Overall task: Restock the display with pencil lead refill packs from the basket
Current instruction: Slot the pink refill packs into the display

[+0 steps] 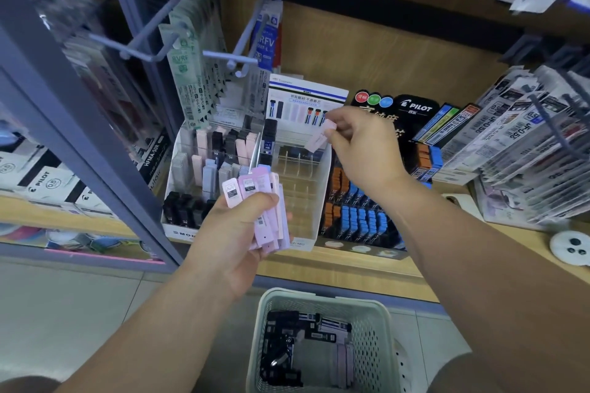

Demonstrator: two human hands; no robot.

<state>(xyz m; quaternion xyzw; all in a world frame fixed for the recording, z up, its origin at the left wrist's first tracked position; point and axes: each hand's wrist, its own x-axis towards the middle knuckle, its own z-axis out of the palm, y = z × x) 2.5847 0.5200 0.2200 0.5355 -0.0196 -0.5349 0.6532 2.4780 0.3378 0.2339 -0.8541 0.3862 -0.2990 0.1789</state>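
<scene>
Pink lead refill packs [255, 191] fill the left hand [236, 242]. Its grip is wrapped round a fanned bundle, thumb across the front. Their long axes run from the labelled ends, up and away from the person, down toward the palm, leaning slightly right at the bottom.

The right hand [364, 150] pinches a single pink pack [320, 137] by its upper end, in a narrow grip of thumb and fingertips. That pack hangs on a slant, top end up-right at the fingers and free end pointing down-left. It is over the back of the white display tray [323, 198], above the clear dividers; I cannot tell whether it touches them.

Just left of that tray stands a second tray [204, 169] with upright pink, grey and black packs. To the right is a black Pilot stand [360, 217] with orange and blue packs. All sit on the wooden shelf [351, 268].

Below the shelf edge, between the forearms, is the pale perforated basket [380, 344]. It holds black packs [287, 335] lying flat at mixed angles. A few pink ones [343, 364] lie side by side, long axes pointing toward the shelf.
</scene>
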